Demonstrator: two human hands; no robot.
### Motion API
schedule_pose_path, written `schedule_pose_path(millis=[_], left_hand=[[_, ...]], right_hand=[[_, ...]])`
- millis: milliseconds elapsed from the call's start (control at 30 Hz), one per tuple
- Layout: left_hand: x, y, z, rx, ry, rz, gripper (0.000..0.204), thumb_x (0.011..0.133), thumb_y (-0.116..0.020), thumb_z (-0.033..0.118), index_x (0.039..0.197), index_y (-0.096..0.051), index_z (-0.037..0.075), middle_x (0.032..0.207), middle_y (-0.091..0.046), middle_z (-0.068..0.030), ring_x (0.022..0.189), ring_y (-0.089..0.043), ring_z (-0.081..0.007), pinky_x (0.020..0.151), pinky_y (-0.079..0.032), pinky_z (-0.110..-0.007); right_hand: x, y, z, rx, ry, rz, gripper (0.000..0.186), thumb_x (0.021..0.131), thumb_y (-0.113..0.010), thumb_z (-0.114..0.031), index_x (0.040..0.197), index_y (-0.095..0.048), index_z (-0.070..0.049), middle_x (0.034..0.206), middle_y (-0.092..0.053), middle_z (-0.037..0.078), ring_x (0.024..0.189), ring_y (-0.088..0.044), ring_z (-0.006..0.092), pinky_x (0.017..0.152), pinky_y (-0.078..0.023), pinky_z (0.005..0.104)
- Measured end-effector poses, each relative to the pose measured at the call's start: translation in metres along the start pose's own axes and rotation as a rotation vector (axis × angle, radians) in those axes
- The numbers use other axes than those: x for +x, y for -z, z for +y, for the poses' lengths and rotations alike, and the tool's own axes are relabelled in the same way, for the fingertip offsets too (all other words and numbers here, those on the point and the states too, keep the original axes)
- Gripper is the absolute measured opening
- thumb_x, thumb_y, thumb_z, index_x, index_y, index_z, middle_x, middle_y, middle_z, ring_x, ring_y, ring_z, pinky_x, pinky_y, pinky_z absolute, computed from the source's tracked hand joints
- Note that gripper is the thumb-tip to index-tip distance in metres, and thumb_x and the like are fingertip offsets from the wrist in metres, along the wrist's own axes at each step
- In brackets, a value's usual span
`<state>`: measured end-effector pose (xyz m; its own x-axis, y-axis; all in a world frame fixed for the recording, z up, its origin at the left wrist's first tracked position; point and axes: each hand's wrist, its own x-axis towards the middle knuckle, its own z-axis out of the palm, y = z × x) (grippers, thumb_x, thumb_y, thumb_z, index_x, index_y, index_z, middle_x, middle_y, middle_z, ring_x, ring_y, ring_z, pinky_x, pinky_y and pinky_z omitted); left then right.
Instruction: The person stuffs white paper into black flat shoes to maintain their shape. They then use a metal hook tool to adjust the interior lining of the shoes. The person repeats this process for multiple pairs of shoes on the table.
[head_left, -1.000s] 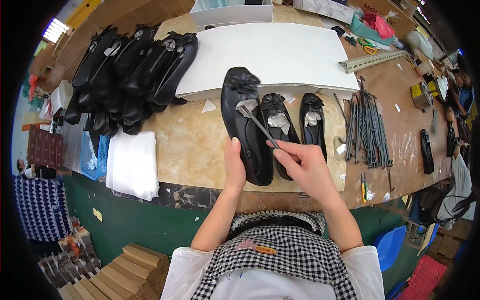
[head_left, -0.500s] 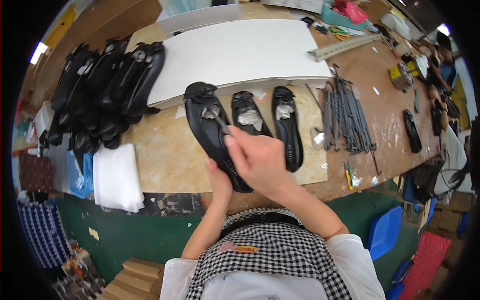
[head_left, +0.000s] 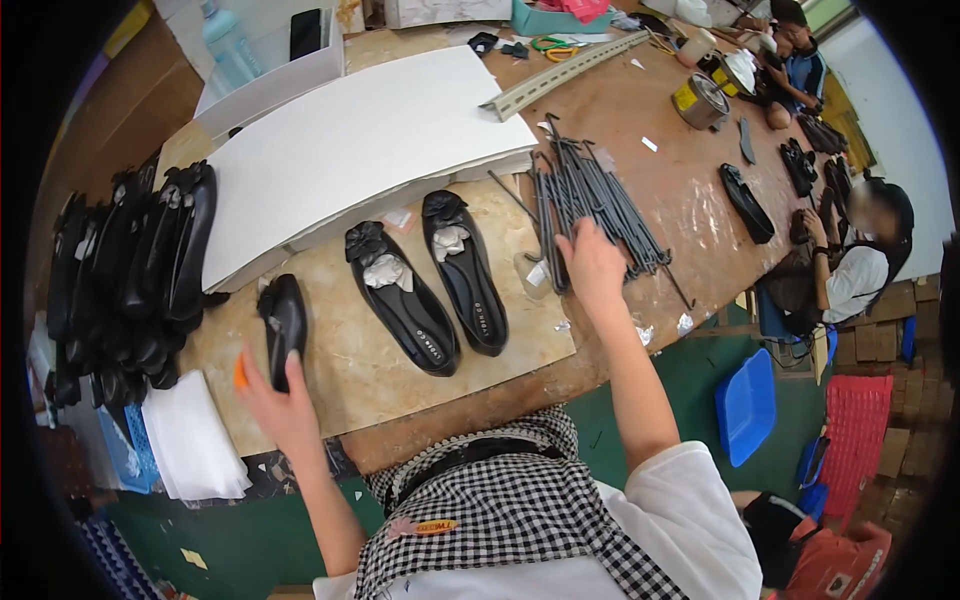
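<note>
My left hand (head_left: 282,405) is open at the heel of a black flat shoe (head_left: 286,325), thumb against it and fingers spread. The shoe rests tilted on the beige board (head_left: 320,420). Something orange (head_left: 241,370) covers one fingertip. My right hand (head_left: 596,268) is bent down over a pile of dark grey rods (head_left: 610,205) with hooked ends; its fingertips close in among them, and what they hold is hidden. Between my hands lie two more black flats with bows, a left one (head_left: 425,335) and a right one (head_left: 480,305), crumpled pale paper in their toes.
Many black shoes (head_left: 140,260) are heaped at left, behind white sheets (head_left: 195,435). A white board stack (head_left: 370,130) lies beyond, with a slotted metal bar (head_left: 565,75) near it. A can (head_left: 700,100) and single shoe (head_left: 747,203) are at right, where a co-worker (head_left: 850,260) sits.
The shoe has gone from my left hand's hold onto the board at left. My right hand has left that shoe and moved right to the rods. The view has turned.
</note>
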<state>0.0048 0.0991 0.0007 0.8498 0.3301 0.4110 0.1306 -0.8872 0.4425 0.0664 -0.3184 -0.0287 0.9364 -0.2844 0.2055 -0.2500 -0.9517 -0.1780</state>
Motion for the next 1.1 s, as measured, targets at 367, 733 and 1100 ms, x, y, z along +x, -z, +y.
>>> schedule_pose_path(millis=[367,733,1100], left_hand=[[-0.029,-0.037,0.078,-1.531,0.961,-0.844,0.055,0.093,-0.053,0.043,0.121,-0.061,-0.003,0.098,-0.069,-0.0164,0.075,-0.07,-0.0235,0.065,-0.059,-0.034],[-0.032,-0.079,0.041,-1.38,0.725,-0.464,0.062,0.101,-0.038,0.055,0.126,-0.058,0.002,0.113,-0.069,-0.0097,0.099,-0.067,-0.0192,0.091,-0.053,-0.035],[-0.042,-0.065,0.049,-1.359,0.578,-0.52,0.07,0.105,-0.021,0.058,0.133,-0.054,0.003,0.124,-0.065,-0.01,0.112,-0.062,-0.0199,0.1,-0.047,-0.035]], right_hand=[[-0.014,0.032,0.006,0.339,-0.017,0.115,0.017,0.09,-0.064,-0.024,0.101,-0.062,-0.012,0.069,-0.067,0.016,0.066,-0.068,0.0359,0.059,-0.054,0.0469],[-0.077,0.095,-0.156,0.987,0.305,-0.531,0.032,0.095,-0.061,-0.023,0.122,-0.067,-0.006,0.06,-0.056,0.018,0.052,-0.06,0.0311,0.052,-0.044,0.0401],[-0.081,0.1,-0.166,0.99,0.294,-0.483,0.028,0.095,-0.063,-0.019,0.115,-0.069,0.0,0.057,-0.053,0.018,0.046,-0.055,0.0271,0.049,-0.042,0.0371]])
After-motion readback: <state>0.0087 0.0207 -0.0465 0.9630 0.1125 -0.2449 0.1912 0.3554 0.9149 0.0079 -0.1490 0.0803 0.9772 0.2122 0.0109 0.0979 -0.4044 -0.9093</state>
